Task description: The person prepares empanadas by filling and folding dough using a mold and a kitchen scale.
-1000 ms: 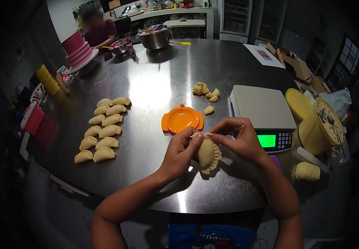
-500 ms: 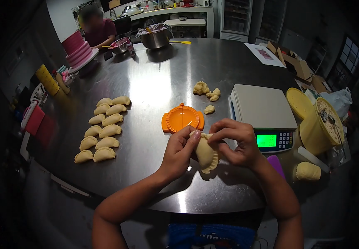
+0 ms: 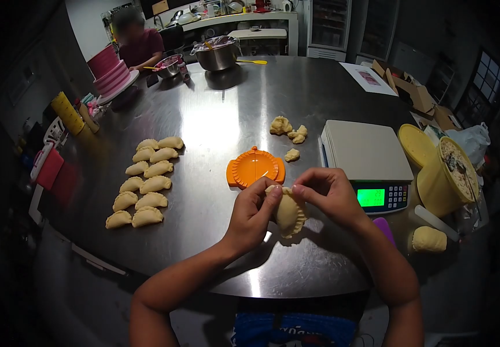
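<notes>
A pale, half-moon filled dumpling (image 3: 290, 215) with a crimped edge hangs between my hands over the steel table. My left hand (image 3: 254, 209) grips its upper left end, thumb on top. The fingertips of my right hand (image 3: 326, 194) pinch the dough at its upper right edge. Just beyond lies an open orange dumpling press (image 3: 255, 168). Several shaped dumplings (image 3: 147, 182) stand in two columns to the left. Scraps of dough (image 3: 287, 130) rest behind the press.
To the right are a kitchen scale (image 3: 368, 156) with a lit green display, a yellow tub of filling (image 3: 449, 179) and a dough block (image 3: 429, 239). A pink tiered cake (image 3: 111, 75), a steel pot (image 3: 217, 55) and a seated person (image 3: 139, 43) are at the far left.
Both hands stay on the dumpling, which now hangs more upright. My right hand's fingers have shifted slightly along its top edge. The view has tipped a little.
</notes>
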Motion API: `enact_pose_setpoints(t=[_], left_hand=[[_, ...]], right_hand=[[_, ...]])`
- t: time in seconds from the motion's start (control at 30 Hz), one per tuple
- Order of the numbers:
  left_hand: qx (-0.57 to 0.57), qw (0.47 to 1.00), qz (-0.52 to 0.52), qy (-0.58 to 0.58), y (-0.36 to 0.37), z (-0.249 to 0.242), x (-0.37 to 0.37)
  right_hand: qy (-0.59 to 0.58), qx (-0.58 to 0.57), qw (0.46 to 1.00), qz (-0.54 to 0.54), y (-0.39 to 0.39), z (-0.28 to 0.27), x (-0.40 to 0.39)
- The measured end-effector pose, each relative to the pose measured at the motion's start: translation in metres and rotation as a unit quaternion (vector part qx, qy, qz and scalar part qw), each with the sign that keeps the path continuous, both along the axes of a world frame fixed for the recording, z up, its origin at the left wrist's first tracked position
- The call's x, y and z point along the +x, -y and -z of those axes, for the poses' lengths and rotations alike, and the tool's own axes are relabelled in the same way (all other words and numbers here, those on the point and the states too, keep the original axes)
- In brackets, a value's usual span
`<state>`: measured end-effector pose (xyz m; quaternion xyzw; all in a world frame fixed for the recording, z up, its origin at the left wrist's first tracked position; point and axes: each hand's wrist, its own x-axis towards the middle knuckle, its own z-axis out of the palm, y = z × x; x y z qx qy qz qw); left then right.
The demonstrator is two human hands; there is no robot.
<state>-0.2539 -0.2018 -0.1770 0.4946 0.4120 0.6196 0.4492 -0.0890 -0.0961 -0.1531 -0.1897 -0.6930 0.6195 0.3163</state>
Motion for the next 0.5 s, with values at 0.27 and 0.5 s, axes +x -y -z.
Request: enact_pose_setpoints(t=[0.27, 0.5], left_hand=[[-0.005, 1.000, -0.004, -0.015, -0.001, 0.000, 0.001], [-0.028, 1.000, -0.003, 0.001, 0.000, 0.001, 0.002]], right_hand=[[0.044, 0.071, 0.996, -0.008, -0.001, -0.001, 0.001], [0.060, 0.255, 0.962, 0.082, 0.010, -0.006, -0.001]])
